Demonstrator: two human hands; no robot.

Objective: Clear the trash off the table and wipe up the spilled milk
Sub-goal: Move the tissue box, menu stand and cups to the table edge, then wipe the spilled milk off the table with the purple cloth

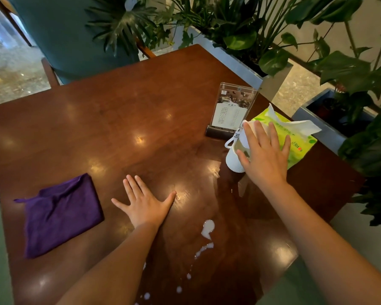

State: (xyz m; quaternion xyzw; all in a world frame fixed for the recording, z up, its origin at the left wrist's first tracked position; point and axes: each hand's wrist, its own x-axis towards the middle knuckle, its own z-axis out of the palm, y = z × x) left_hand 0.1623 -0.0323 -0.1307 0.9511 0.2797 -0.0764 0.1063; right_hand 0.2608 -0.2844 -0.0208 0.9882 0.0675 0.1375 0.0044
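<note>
My left hand lies flat on the table, fingers spread, holding nothing, probably bracing me. My right hand is spread open over the white paper cup at 2 o'clock, thumb on the rim, not closed on it; looks like reaching to clear it. Tissue pack just behind. Spilled milk trails toward 6 o'clock. Purple cloth waits at 9 o'clock, untouched, for wiping.
</note>
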